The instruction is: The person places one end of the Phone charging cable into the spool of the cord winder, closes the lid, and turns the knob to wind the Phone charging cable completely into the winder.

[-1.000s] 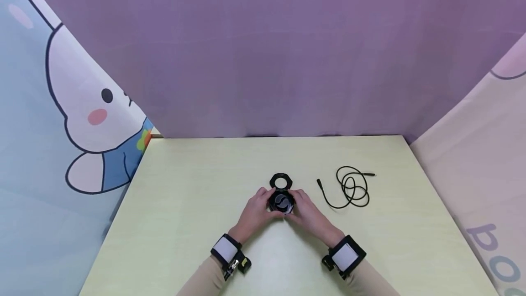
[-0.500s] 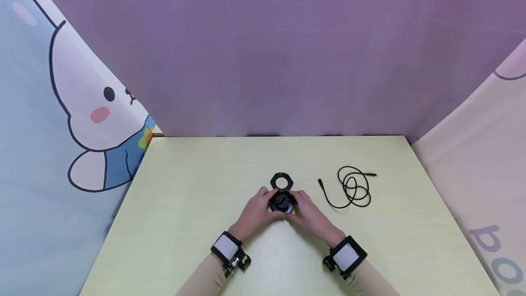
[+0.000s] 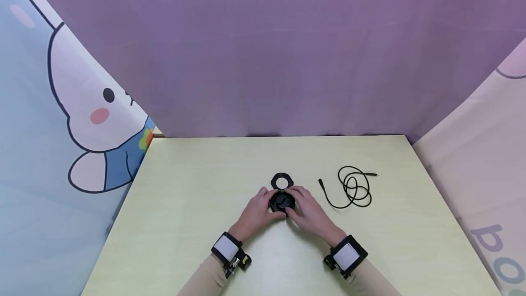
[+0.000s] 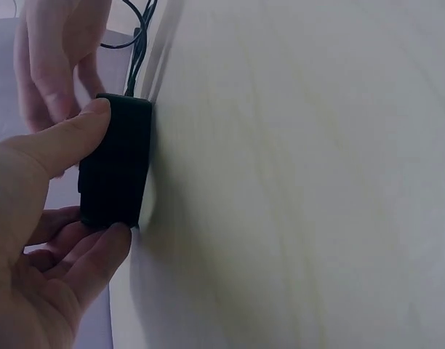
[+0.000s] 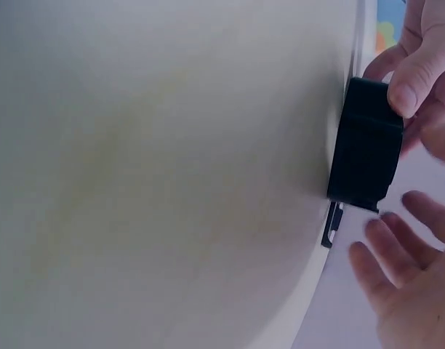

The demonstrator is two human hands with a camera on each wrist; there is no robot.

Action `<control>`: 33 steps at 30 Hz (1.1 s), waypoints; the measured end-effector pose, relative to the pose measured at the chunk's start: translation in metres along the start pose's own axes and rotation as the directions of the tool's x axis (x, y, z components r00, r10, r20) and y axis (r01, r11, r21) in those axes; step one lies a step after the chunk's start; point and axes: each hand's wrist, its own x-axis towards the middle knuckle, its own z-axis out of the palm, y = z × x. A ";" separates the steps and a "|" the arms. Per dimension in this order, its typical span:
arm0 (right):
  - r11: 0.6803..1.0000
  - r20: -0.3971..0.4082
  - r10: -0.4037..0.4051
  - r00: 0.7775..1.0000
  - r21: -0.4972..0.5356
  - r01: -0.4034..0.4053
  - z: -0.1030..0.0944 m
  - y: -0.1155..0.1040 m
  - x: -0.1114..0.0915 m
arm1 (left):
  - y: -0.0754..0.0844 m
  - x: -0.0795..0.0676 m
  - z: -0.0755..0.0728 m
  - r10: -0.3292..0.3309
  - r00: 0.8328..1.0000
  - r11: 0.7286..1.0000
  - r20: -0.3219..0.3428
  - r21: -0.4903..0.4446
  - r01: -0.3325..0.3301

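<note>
A black octagonal case (image 3: 282,201) stands on the table, its hinged lid (image 3: 274,182) folded back and showing a round window. Something dark and round sits inside the case. My left hand (image 3: 255,211) grips the case from the left, thumb at the near side and fingers at the far side, as the left wrist view shows around the black case (image 4: 117,160). On the other side, my right hand (image 3: 309,214) has its thumb over the case's near right edge. In the right wrist view its loosely bent fingers (image 5: 393,254) are apart from the case (image 5: 366,142).
To the right lies a loosely coiled black cable (image 3: 339,208) with a plug at each end. The pale table (image 3: 197,168) meets a purple curtain (image 3: 263,58) at its back edge. Printed cloths hang at both sides.
My right thumb has shifted from the near edge up over the case, and the right fingers have loosened around it. The left hand keeps its grip. The cable stays put.
</note>
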 end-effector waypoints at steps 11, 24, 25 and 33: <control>0.997 0.109 -0.073 0.991 0.001 0.074 -0.008 0.010 0.018 | 0.001 0.001 -0.003 0.012 1.000 1.000 -0.003 -0.001 -0.012; 0.989 0.251 -0.088 0.964 -0.097 0.115 -0.023 0.011 0.034 | 0.002 0.000 -0.001 -0.001 1.000 1.000 0.004 -0.018 0.001; 0.986 0.254 -0.091 0.963 -0.111 0.122 -0.023 0.011 0.034 | 0.002 0.000 -0.001 -0.001 1.000 1.000 0.004 -0.021 0.001; 0.977 0.261 -0.088 0.961 -0.168 0.135 -0.025 0.008 0.035 | 0.003 0.000 -0.001 -0.006 1.000 1.000 0.005 -0.014 0.006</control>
